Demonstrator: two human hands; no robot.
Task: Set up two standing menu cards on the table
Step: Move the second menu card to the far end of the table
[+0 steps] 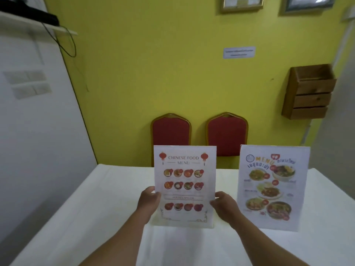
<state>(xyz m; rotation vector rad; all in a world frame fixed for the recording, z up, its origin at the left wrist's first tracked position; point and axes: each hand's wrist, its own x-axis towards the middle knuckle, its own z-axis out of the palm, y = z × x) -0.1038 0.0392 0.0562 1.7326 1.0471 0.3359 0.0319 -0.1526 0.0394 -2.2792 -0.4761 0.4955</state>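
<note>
White cloth covers the table (107,217), where two menu cards stand upright side by side, apart. Both hands pinch the Chinese menu (184,181) near its lower half: the left hand (148,201) on its left edge, the right hand (223,205) on its right edge. To its right, the Thai menu (271,187) stands untouched. Two red chairs (226,134) wait behind.

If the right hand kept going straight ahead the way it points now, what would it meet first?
Already gripping the Chinese food menu card, the right hand would probably meet bare tablecloth, then the red chairs; depth is unclear.
</note>
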